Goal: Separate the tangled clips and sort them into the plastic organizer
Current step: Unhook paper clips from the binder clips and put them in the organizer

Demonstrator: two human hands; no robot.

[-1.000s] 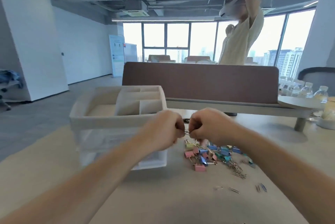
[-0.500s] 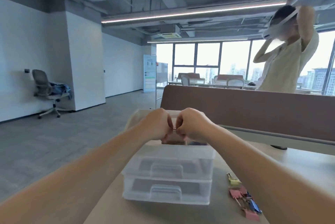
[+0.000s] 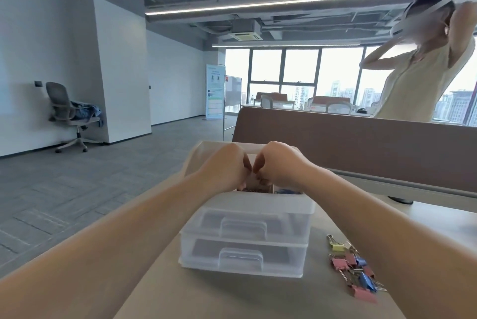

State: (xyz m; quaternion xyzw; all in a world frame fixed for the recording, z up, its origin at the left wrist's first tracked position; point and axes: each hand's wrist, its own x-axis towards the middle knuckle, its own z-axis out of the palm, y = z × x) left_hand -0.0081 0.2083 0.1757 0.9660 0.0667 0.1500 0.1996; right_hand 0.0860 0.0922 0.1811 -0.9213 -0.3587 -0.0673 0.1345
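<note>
Low in the frame, two bare forearms run up from the bottom corners across the pale surface. At lower right, just beside the right forearm, lies a loose heap of pink, blue and yellow binder clips, still unsorted. In the centre stands the translucent plastic organizer with two pull drawers, both closed. Its open top tray already holds a dark bunch of small metal clips in one compartment and blue clips in the one to the right.

Over that tray the left hand and right hand meet knuckle to knuckle, fingers curled and pointing down. What they pinch is hidden between them, so I cannot tell whether they hold anything.

To do this well, I'd twist the linked wires apart rather than tug. I'd also stay low over the correct compartment (a freed clip then falls inside, not onto the surface).

Half a second earlier the hands sat slightly higher; now the fingertips dip to the tray. A second earlier they worked over the heap instead.

Beyond stand a brown divider panel and, at upper right, a person with raised arms.
</note>
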